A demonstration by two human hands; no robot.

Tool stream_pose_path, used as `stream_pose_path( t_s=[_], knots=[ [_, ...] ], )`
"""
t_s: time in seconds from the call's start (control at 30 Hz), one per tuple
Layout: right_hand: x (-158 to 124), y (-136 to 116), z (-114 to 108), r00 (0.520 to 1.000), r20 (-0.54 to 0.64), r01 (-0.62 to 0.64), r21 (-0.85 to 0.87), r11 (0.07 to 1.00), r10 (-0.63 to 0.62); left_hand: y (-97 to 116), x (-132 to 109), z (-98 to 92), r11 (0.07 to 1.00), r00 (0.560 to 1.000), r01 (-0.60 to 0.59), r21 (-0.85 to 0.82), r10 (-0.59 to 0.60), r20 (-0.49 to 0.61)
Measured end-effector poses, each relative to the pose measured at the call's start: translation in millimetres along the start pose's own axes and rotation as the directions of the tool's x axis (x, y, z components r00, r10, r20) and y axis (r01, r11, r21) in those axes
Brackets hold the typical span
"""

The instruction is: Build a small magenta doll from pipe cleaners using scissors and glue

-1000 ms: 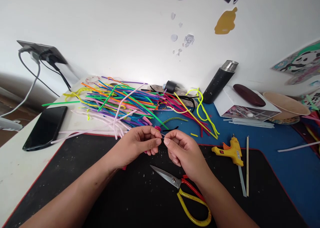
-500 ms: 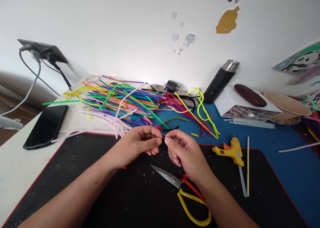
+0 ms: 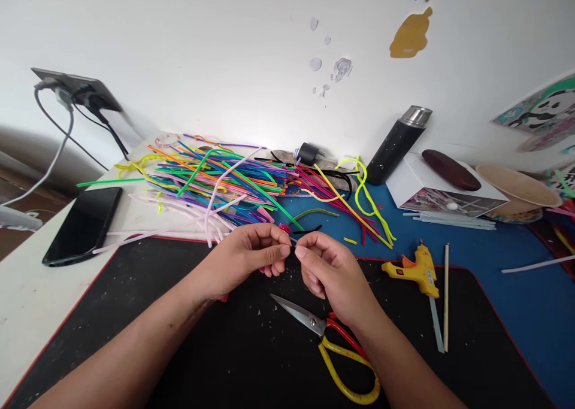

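Note:
My left hand (image 3: 251, 256) and my right hand (image 3: 330, 268) meet over the back part of the black mat (image 3: 233, 349). Thumb and forefinger of each are pinched together, almost tip to tip. Between them shows a small dark piece (image 3: 293, 248), mostly covered by the fingers and too small to name. A magenta-red bit (image 3: 284, 228) sticks out behind the left fingertips; how it is held is hidden. Just below the hands lie scissors (image 3: 314, 324) with red and yellow handles, blades pointing left.
Behind the hands spreads a pile of coloured pipe cleaners (image 3: 215, 178). A yellow glue gun (image 3: 422, 271) and a thin stick (image 3: 446, 301) lie to the right. Farther back stand a black flask (image 3: 395, 148) and a white box (image 3: 431, 187). A phone (image 3: 83, 226) lies at left.
Both hands keep the same pinch in nearly the same place. The view has shifted very slightly; nothing else visibly moved.

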State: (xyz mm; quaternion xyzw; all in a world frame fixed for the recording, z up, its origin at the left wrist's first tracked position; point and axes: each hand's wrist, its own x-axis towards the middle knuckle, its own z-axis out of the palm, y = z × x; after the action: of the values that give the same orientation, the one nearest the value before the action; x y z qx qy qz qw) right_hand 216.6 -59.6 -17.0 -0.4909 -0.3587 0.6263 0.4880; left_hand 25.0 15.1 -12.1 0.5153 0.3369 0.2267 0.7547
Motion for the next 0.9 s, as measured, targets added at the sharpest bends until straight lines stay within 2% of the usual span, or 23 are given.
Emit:
stream_pose_path(
  t_s=[0.13,0.23,0.37,0.5,0.63,0.9],
  knots=[
    [1,0,-1,1.000,-0.023,0.001,0.018,1.000,0.000,10,-3,-6.1,0.995,0.999,0.012,0.104,-0.017,0.042],
    [0,0,0,0.999,-0.036,0.005,0.020,1.000,-0.005,19,-10,-13.3,0.954,0.990,0.029,0.300,-0.069,0.124],
    [0,1,0,0.999,-0.034,0.011,0.007,1.000,-0.010,27,-18,-21.0,0.809,0.955,0.031,0.587,-0.198,0.222],
    [-1,0,1,1.000,-0.018,0.015,-0.018,1.000,-0.015,27,-20,-23.0,0.615,0.958,-0.060,0.786,-0.186,0.218],
    [-2,-1,3,1.000,-0.024,0.010,-0.053,0.999,-0.011,24,-19,-22.9,0.478,0.967,-0.089,0.874,-0.170,0.192],
    [-3,-3,6,1.000,-0.018,0.005,-0.094,0.996,-0.007,14,-15,-26.4,0.343,0.972,-0.112,0.933,-0.156,0.174]
  ],
)
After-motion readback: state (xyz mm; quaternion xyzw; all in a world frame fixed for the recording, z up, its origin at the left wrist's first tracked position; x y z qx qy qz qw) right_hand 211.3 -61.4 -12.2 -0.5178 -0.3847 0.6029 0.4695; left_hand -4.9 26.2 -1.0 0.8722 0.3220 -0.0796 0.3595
